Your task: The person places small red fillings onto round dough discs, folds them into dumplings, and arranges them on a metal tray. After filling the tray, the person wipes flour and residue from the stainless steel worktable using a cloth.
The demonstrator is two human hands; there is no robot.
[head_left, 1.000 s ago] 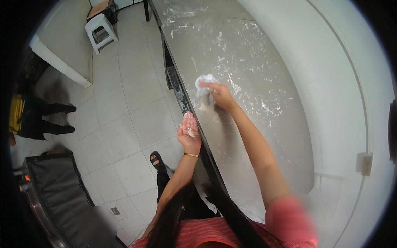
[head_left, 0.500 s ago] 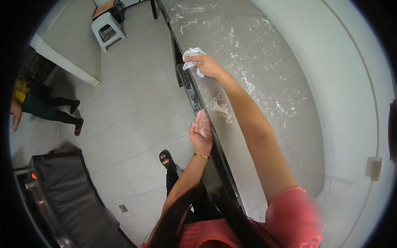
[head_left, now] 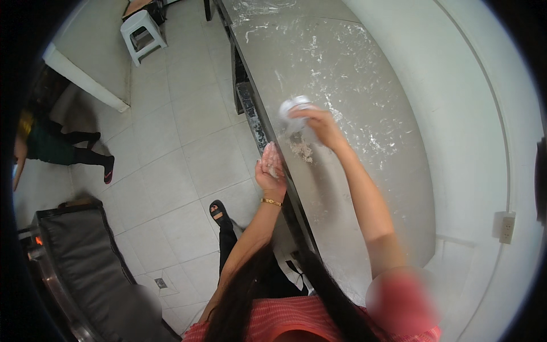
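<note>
My right hand [head_left: 322, 126] grips a white cloth [head_left: 295, 107], smeared by motion, over the grey tabletop [head_left: 342, 199]. Just below the cloth, a small heap of pale crumbs [head_left: 302, 149] lies near the table's left edge. My left hand [head_left: 271, 171] is palm up at that edge, fingers stretched out, with whitish residue on the palm and fingers. A gold-coloured bracelet [head_left: 272, 202] circles the left wrist. White powdery streaks [head_left: 319, 74] are scattered over the far and right parts of the tabletop.
A white plastic stool [head_left: 141, 35] stands at the far left on the tiled floor [head_left: 154, 142]. Another person [head_left: 57, 142] is at the left edge. A dark padded cover [head_left: 85, 256] lies over equipment at lower left. A white wall with an outlet [head_left: 507, 228] borders the table's right side.
My right hand with the cloth has come away from the table's left edge, moving right and nearer to me, close to the crumbs. My left hand stays palm up at the edge.
</note>
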